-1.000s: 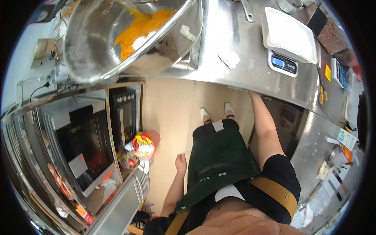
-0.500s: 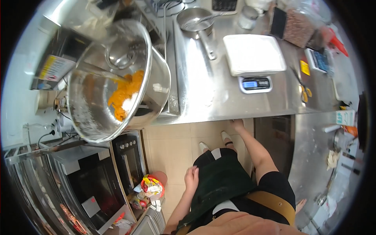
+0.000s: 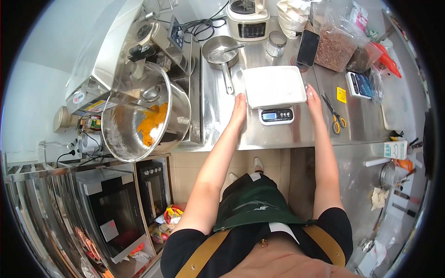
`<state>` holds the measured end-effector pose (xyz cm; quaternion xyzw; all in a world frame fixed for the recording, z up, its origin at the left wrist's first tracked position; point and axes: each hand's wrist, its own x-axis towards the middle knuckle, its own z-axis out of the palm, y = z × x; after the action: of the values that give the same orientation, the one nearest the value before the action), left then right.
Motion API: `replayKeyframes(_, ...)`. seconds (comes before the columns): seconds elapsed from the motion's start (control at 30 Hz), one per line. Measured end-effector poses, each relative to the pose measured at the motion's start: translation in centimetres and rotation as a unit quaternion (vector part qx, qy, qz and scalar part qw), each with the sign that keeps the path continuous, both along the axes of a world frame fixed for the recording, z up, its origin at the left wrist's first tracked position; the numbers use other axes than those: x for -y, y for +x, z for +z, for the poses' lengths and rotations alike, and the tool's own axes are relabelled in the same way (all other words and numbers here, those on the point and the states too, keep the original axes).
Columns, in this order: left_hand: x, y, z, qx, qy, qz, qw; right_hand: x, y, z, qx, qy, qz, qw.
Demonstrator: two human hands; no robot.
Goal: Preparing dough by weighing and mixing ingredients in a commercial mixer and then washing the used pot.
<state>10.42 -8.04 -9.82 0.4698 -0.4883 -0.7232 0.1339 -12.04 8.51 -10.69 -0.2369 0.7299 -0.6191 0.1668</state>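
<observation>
Steel surface [image 3: 299,136]: white tub [image 3: 276,104] sat on scale [image 3: 276,116]. Left grip [image 3: 239,107] and right grip [image 3: 313,100] flanked it, fingers extended, unclenched; contact unclear. Step in hand, I judged: bracketing tub; next move called for matched pressure, both sides.

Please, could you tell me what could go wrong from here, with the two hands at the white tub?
The tub is wider than the scale under it, so an uneven push from the left hand or right hand might tilt or shift it. The pan handle points toward the left hand, which could bump it. The phone stands near the tub's far right corner and might get knocked.
</observation>
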Motion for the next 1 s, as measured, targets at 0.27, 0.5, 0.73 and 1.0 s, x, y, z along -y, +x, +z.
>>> replayKeyframes(0.27, 0.6, -2.2, -2.8, -0.119, -0.047, -0.006, 0.992, 2.5, -1.3, 0.3, 0.270, -0.054, 0.131, 0.952)
replayKeyframes(0.5, -2.4, 1.6, 3.3, -0.094, -0.067, -0.011, 0.993, 0.3, 1.0, 4.3, 0.231, -0.050, 0.148, 0.960)
replayKeyframes(0.73, -6.2, 11.1, 8.8, -0.128, -0.105, -0.029, 0.986, -3.8, 7.4, 15.1, 0.091, -0.020, 0.371, 0.924)
replayKeyframes(1.0, -7.2, 23.0, 25.3, -0.159, -0.005, -0.042, 0.986, -3.6, 17.9, 24.6, 0.064, -0.003, 0.452, 0.890)
